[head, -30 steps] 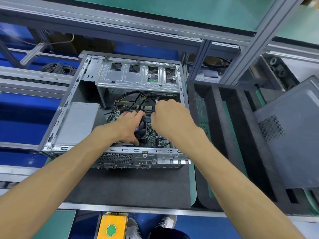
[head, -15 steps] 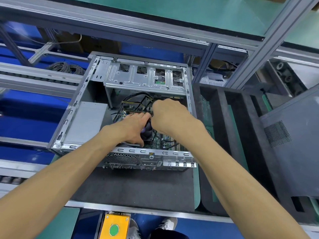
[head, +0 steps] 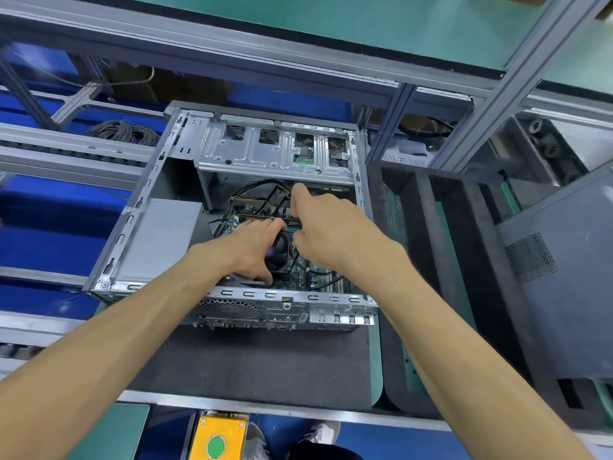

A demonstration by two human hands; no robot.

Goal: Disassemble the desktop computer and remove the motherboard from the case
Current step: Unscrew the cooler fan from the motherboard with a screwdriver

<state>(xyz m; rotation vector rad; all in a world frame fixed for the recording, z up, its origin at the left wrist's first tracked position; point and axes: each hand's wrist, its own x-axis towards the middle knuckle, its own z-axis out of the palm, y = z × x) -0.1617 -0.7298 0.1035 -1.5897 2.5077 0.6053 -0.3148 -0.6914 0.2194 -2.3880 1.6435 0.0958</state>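
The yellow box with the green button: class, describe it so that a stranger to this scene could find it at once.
Start at the open computer case on the dark mat. Come straight toward the viewer, past the bench's metal front rail. The yellow box hangs just below, the only bright yellow thing here, with one round green button.

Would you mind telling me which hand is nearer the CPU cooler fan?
Left. The left hand rests on the fan; the right hand is above and to its right.

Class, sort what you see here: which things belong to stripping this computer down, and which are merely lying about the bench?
Part of the job: open case; motherboard; cooler fan; cables; left hand; right hand.

Lying about: yellow button box; grey side panel; wire coil; black foam tray.
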